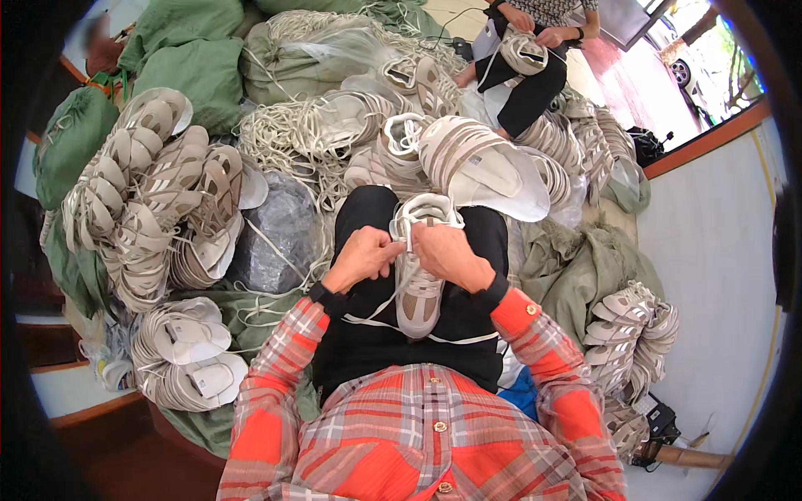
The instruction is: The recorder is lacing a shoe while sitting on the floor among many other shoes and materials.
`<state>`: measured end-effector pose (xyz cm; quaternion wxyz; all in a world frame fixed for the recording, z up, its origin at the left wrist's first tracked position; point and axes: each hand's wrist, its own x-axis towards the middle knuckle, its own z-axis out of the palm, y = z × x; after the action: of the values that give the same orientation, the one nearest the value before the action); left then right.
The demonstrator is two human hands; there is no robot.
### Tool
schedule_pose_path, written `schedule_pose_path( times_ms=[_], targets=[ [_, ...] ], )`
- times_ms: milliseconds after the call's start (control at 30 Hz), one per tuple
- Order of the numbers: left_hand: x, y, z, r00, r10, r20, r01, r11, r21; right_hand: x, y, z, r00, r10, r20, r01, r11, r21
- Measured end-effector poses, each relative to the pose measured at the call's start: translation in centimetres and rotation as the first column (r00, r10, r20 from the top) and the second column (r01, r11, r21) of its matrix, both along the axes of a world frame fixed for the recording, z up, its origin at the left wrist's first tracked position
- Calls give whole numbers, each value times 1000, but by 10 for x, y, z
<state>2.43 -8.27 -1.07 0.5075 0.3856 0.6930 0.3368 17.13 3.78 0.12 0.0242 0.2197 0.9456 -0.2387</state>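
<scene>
Lacing step in hand: left hand [361,257] and right hand [448,253] pinch white lace [407,243] at 12 o'clock of beige fabric shoe upper [418,292]; next move likely calls for threading an eyelet

The fingertips of both hands, left hand [361,257] and right hand [447,253], were hidden against the shoe upper [418,280] at frame centre. The co-worker [535,50] at upper right was cut off by the top edge.

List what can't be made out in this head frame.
- Lace end at shoe upper: covered by left hand and right hand.
- Both hands' fingertips: curled out of sight.
- Contents of green sacks: closed.
- Co-worker: cut off by top edge.
</scene>
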Motion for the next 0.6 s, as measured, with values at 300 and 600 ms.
schedule_pose_path(
  times_ms=[300, 600],
  targets=[
    [20, -51, 3, 34, -123, 992, -772, 627, 104, 50, 42, 36, 699, -652, -294, 142, 530, -836],
    [47, -49, -26, -479, 332, 812, -286, 816, -502, 107, 63, 37, 263, -839, -476, -765, 119, -633]
  ],
)
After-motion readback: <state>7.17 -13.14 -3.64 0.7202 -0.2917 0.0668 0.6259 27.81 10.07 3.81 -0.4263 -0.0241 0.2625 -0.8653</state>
